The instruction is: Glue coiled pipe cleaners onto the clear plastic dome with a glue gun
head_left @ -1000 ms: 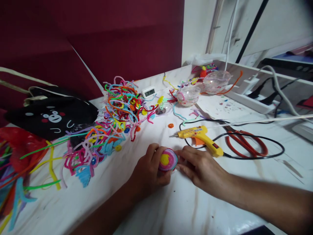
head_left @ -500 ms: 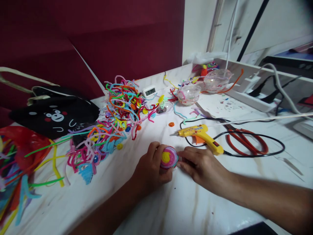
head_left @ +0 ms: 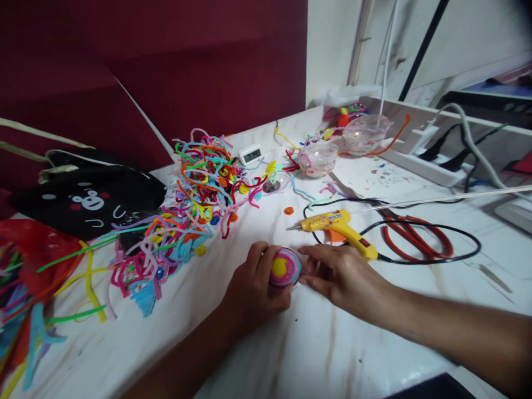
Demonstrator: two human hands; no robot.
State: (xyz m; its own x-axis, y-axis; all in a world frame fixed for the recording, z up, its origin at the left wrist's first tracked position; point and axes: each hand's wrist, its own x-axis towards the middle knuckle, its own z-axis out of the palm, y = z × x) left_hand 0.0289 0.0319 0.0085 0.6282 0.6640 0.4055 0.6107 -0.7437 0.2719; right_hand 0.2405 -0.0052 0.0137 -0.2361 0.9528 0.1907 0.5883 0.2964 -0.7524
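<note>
A round piece point(head_left: 285, 267) of coiled pipe cleaner, with a yellow centre and pink, lilac and teal rings, is gripped by my left hand point(head_left: 255, 285), whose fingers wrap its left side. At its right edge is my right hand point(head_left: 338, 274), thumb and fingertips close together against the rim; whether something small is between them is hidden. Just beyond my right hand, the yellow glue gun point(head_left: 334, 223) lies on its side, nozzle to the left. An orange coil point(head_left: 288, 210) lies left of the nozzle.
Tangled pipe cleaners point(head_left: 205, 172) spread along the left, beside a black bag point(head_left: 87, 194). Red-handled pliers point(head_left: 415, 238), tweezers point(head_left: 494, 279) and a black cable lie right. Clear plastic bowls point(head_left: 318, 159), a small timer point(head_left: 250, 155) and a power strip point(head_left: 424, 160) stand behind.
My right index finger has lifted and spread a little from the thumb at the rim. The view has shifted slightly; my left hand still holds the round piece.
</note>
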